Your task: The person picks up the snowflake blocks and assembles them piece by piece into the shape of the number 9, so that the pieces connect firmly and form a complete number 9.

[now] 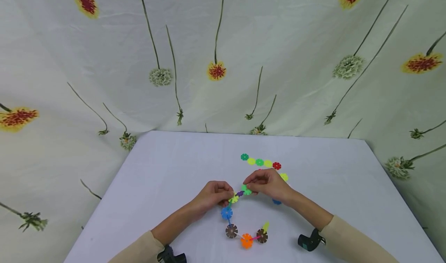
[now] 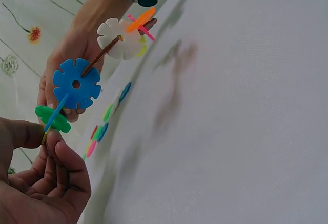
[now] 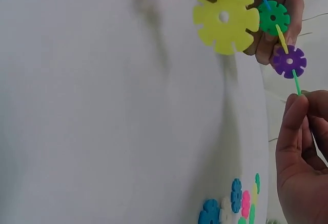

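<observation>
A chain of flower-shaped notched plastic discs, slotted into one another, hangs in a curve between and below my hands. In the head view my left hand (image 1: 214, 193) pinches a yellow disc (image 1: 234, 198) near the chain's upper end. My right hand (image 1: 268, 183) pinches a light green disc (image 1: 247, 191) at that end, joined to a purple disc (image 3: 289, 61). Further along come a blue disc (image 2: 77, 83), brown and white discs, an orange disc (image 1: 246, 241) and another brown one. A yellow disc (image 3: 218, 21) ends the chain, large in the right wrist view.
Loose discs lie on the white table (image 1: 174, 158) beyond my hands, among them a dark green disc (image 1: 244, 157) and a red disc (image 1: 277, 165). My right hand and forearm partly hide others. A flower-print cloth (image 1: 195, 96) hangs behind.
</observation>
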